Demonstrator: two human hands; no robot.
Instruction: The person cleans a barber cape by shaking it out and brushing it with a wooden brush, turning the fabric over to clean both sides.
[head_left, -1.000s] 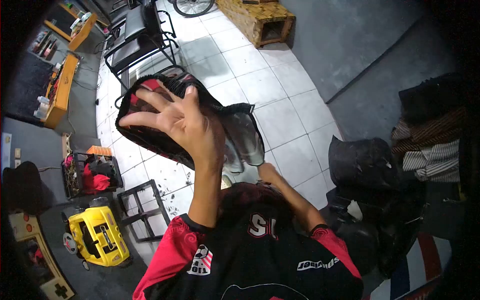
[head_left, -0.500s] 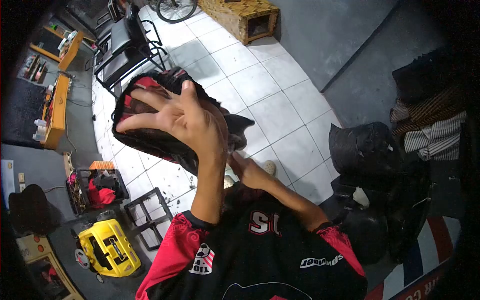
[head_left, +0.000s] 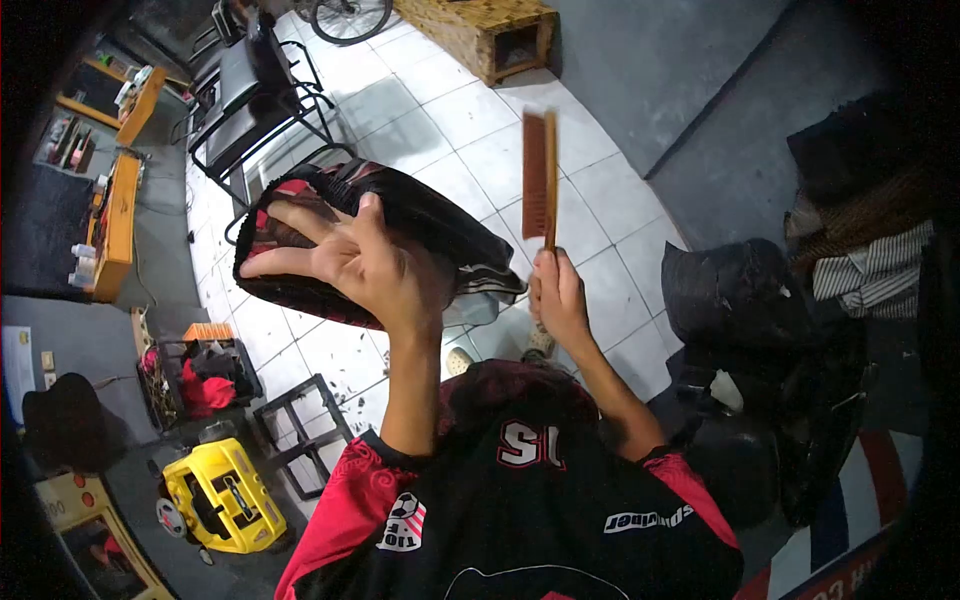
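My left hand (head_left: pixel 375 265) is palm up with its fingers spread, lying in the mouth of a black cloth bag (head_left: pixel 425 205) with a red-patterned lining. The thumb stands up, and the bag's dark rim rings the fingertips. The bag's far end, with pale stripes, stretches toward the right. To the right of the bag, my right hand (head_left: pixel 562 300) is closed around the lower end of a brown comb (head_left: pixel 535 180). The comb points up and is a little blurred, its teeth facing left.
Black-padded chairs (head_left: pixel 250 80) stand at the upper left, near wooden shelves (head_left: pixel 118 225). A crate with red and black cloth (head_left: pixel 207 385), a black frame (head_left: pixel 305 430) and a yellow toy car (head_left: pixel 222 497) are at lower left. A black seat (head_left: pixel 735 290) stands at right.
My right hand has moved from beside the bag to the right and up, and the comb has come into view in it. The bag now stretches farther right; my left hand stays spread.
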